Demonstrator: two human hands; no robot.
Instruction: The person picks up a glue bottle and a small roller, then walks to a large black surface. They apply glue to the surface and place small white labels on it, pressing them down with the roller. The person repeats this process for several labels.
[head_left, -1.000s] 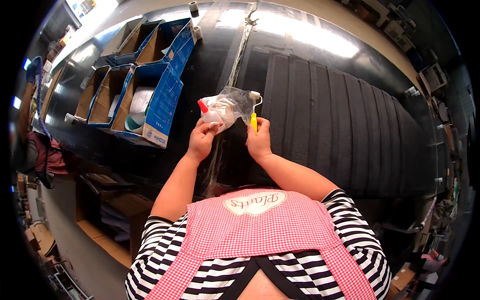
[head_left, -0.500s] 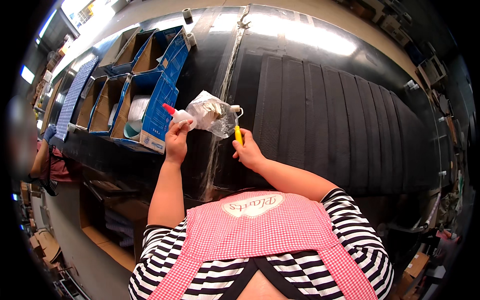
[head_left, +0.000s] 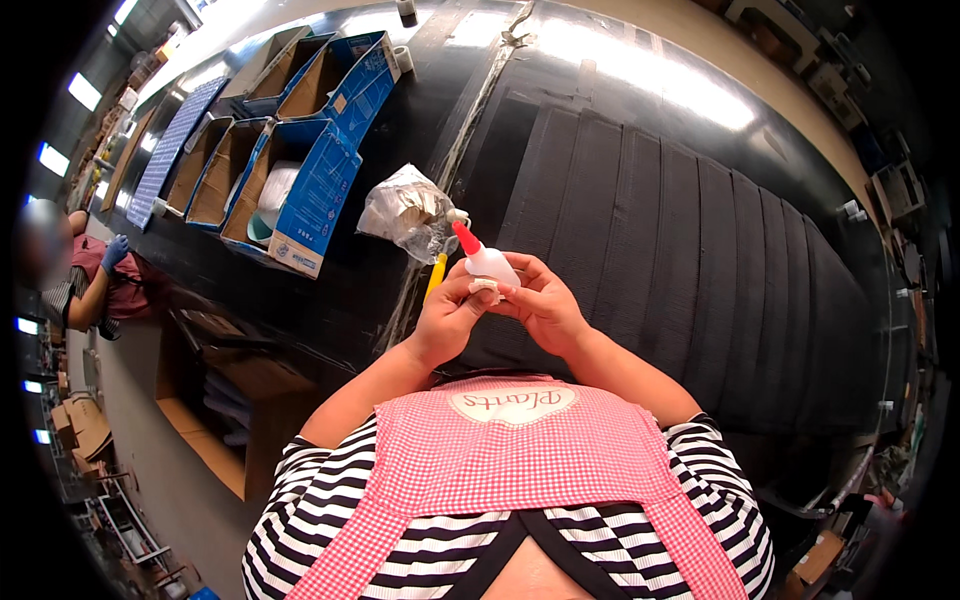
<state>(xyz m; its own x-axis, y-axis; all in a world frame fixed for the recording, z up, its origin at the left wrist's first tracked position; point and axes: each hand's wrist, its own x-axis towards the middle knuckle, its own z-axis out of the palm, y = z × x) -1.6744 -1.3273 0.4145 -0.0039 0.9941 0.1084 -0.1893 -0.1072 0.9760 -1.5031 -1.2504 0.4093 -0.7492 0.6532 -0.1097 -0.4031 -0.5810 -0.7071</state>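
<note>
A white squeeze bottle [head_left: 492,265] with a red pointed cap [head_left: 466,238] is held up between my hands, its tip leaning to the upper left. My left hand [head_left: 445,320] closes on its left side, and my right hand [head_left: 548,308] wraps round its right side with fingers partly behind it. A small whitish piece [head_left: 485,286] sits at the meeting thumbs; its kind is unclear. Just beyond my left hand lies a small roller with a yellow handle [head_left: 437,273]. Its head end is beside a crumpled clear plastic bag [head_left: 408,212] with silvery contents.
Blue cardboard bins [head_left: 318,205] stand at left, one with white rolled material. Long black textured strips [head_left: 640,240] lie side by side at right on the black table. A co-worker's blue-gloved hand [head_left: 116,250] is at far left. An open carton [head_left: 205,420] stands below.
My right hand has let go of the yellow-handled roller, which now lies on the table. The bottle has come right and nearer in my left hand, and my right hand has joined it.
</note>
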